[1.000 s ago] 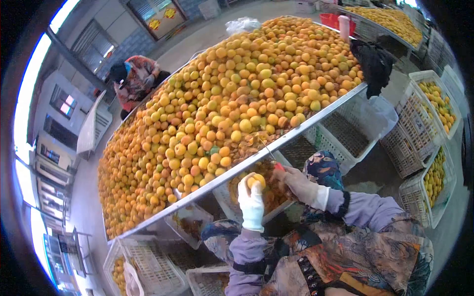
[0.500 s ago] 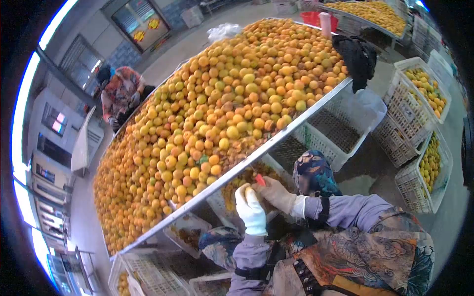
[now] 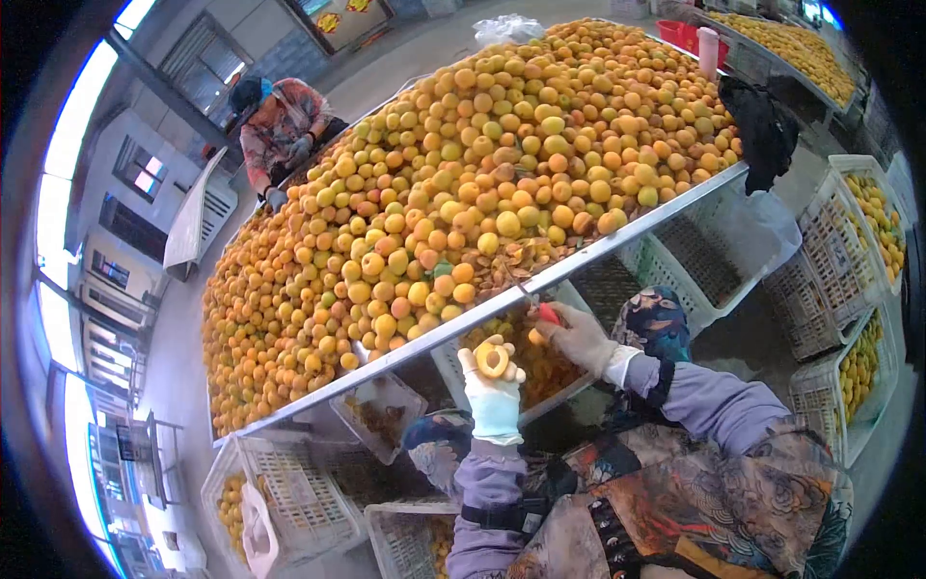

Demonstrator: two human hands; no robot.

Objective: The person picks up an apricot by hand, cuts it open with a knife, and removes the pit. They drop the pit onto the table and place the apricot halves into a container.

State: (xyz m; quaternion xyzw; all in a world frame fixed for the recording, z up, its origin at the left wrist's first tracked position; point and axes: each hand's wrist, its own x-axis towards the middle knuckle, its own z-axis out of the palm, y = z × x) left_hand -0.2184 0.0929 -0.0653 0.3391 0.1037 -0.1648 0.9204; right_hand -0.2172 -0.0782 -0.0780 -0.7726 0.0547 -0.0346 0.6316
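Observation:
My gloved left hand is closed around a cut apricot half, its hollow side facing up toward me. In my gloved right hand is a small tool with a red handle; its thin metal tip points toward the table edge, apart from the fruit. Both hands are just in front of the metal table edge. Beyond it rises a large heap of whole apricots, with brownish scraps near the edge. Beneath my hands, a crate holds orange apricot pieces.
Across the heap, another person works at the table's far side. Stacked crates of fruit stand at right, and a white crate at lower left. A black bag hangs over the table's right corner, near a pink cylinder.
The apricot half has come into view in my left hand, which has turned palm up. My right hand with the red-handled tool has drawn away rightward. The whole view has shifted.

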